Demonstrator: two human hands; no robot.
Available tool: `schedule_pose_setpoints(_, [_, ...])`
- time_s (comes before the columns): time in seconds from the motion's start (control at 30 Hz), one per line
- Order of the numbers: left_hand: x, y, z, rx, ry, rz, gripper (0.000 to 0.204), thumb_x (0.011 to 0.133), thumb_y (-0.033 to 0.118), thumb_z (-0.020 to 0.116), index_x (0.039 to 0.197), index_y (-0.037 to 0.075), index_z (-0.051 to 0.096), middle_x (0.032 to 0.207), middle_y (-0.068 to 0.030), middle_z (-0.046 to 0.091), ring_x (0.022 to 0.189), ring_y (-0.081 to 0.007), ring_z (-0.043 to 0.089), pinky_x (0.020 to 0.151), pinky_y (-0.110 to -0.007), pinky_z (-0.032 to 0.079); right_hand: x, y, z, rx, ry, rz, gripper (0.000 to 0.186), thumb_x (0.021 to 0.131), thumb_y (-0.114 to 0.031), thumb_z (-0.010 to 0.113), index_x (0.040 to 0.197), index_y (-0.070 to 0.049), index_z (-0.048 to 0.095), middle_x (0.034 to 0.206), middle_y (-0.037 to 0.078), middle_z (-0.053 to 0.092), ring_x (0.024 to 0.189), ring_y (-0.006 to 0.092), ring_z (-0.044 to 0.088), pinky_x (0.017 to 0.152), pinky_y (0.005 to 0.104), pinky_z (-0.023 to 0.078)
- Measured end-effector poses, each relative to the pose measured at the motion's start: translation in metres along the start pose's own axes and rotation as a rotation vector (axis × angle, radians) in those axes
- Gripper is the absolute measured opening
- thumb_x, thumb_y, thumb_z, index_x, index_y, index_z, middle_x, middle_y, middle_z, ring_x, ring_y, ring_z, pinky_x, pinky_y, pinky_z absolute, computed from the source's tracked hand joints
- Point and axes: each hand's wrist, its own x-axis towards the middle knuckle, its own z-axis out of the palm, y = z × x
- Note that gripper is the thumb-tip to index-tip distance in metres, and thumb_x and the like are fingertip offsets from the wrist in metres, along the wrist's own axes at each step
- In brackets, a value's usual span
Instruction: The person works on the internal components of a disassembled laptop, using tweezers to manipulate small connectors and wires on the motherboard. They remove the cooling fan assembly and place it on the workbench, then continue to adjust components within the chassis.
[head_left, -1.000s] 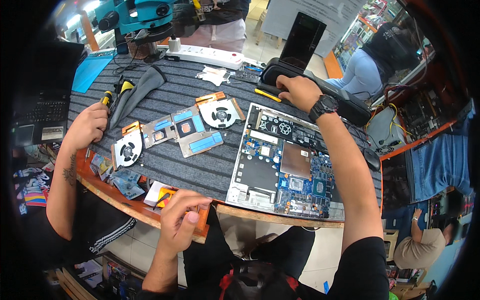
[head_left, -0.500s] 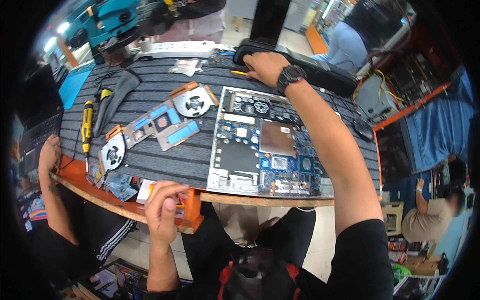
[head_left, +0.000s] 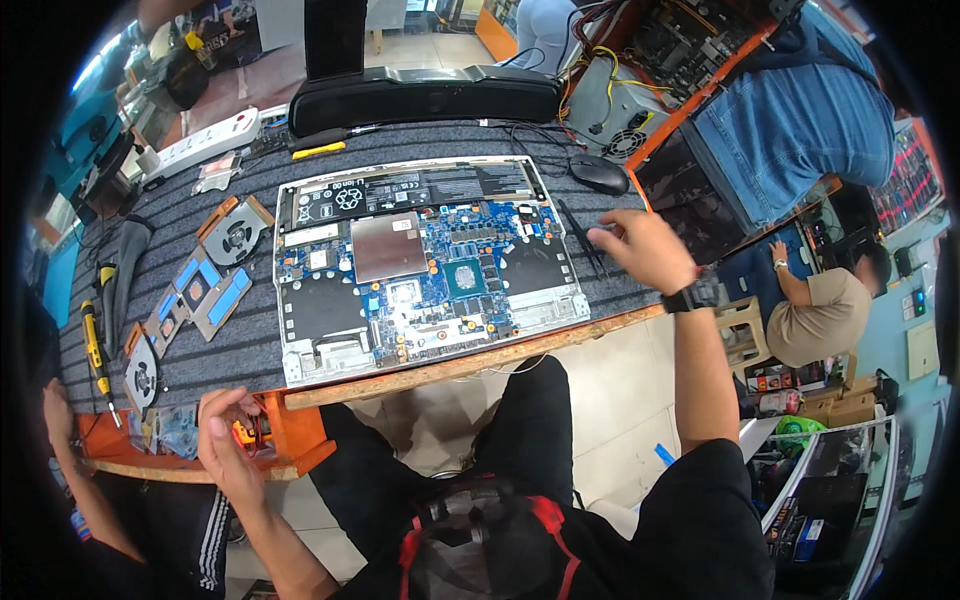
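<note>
An opened laptop base (head_left: 440,300) lies on the striped grey mat, its blue circuit board and black battery (head_left: 410,192) exposed. Off its right side, my right hand (head_left: 645,250) hovers with thumb and index finger apart, close to black tweezers (head_left: 582,240) lying on the mat. No object shows between those fingers. My left hand (head_left: 232,445), fingers loosely curved and seemingly empty, is over the table's front edge by an orange drawer (head_left: 290,430). Left of the laptop rests a removed heatsink with two fans (head_left: 200,285).
A yellow-black screwdriver (head_left: 95,350) lies at the left. Behind the laptop are a yellow-handled tool (head_left: 318,150), a black speaker bar (head_left: 425,100) and a white power strip (head_left: 205,145). A black mouse (head_left: 598,173) sits back right. Another person's hand (head_left: 60,412) is at far left.
My right hand has left the speaker bar at the back and come to the laptop's right side, near the tweezers. The view has swung right. My left hand stays by the drawer.
</note>
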Motion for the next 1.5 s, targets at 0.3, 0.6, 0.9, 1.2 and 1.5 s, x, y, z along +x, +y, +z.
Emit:
schedule_pose_setpoints(0.3, [0.001, -0.002, -0.005, 0.078, 0.010, -0.023, 0.044, 0.109, 0.033, 0.044, 0.107, -0.005, 0.068, 0.096, -0.0087, 0.060, 0.084, -0.0141, 0.059, 0.074, -0.028, 0.045, 0.014, 0.005, 0.021, -0.057, 0.013, -0.023, 0.016, 0.087, -0.016, 0.071, 0.090, -0.001, 0.067, 0.085, 0.021, 0.070, 0.084, 0.0400, 0.068, 0.074, 0.0475, 0.052])
schedule_pose_setpoints(0.6, [0.000, 0.013, -0.004, 0.086, -0.024, 0.044, 0.036, 0.104, 0.026, 0.053, 0.107, -0.005, 0.071, 0.094, -0.0118, 0.066, 0.086, -0.0175, 0.063, 0.078, -0.030, 0.048, 0.107, -0.162, -0.041, 0.352, 0.131, -0.498, 0.019, 0.088, -0.010, 0.076, 0.090, 0.001, 0.061, 0.076, 0.006, 0.064, 0.072, 0.0133, 0.059, 0.068, 0.0297, 0.048])
schedule_pose_setpoints(0.9, [0.002, 0.013, -0.010, 0.005, -0.103, 0.039, 0.026, 0.099, 0.018, 0.061, 0.110, -0.003, 0.070, 0.099, -0.0146, 0.067, 0.089, -0.0228, 0.065, 0.079, -0.032, 0.051, 0.246, -0.392, 0.084, 0.032, -0.091, -0.928, 0.023, 0.088, -0.021, 0.075, 0.103, -0.005, 0.072, 0.097, 0.019, 0.074, 0.092, 0.0347, 0.072, 0.079, 0.0436, 0.055])
schedule_pose_setpoints(1.2, [0.002, 0.014, -0.020, -0.050, -0.139, -0.012, 0.030, 0.098, 0.023, 0.064, 0.113, -0.002, 0.070, 0.100, -0.0138, 0.067, 0.081, -0.0205, 0.064, 0.070, -0.030, 0.051, 0.318, -0.505, 0.175, -0.159, -0.075, -0.806, 0.023, 0.092, -0.025, 0.071, 0.110, -0.010, 0.075, 0.111, 0.019, 0.073, 0.104, 0.0366, 0.071, 0.091, 0.0454, 0.057])
schedule_pose_setpoints(1.5, [0.005, 0.015, -0.021, -0.040, -0.122, 0.049, 0.034, 0.097, 0.026, 0.066, 0.111, -0.004, 0.070, 0.098, -0.0154, 0.067, 0.081, -0.0236, 0.065, 0.072, -0.034, 0.053, 0.332, -0.518, 0.201, -0.185, -0.020, -0.801, 0.023, 0.093, -0.026, 0.070, 0.109, -0.011, 0.076, 0.112, 0.017, 0.073, 0.107, 0.0353, 0.069, 0.093, 0.0453, 0.055])
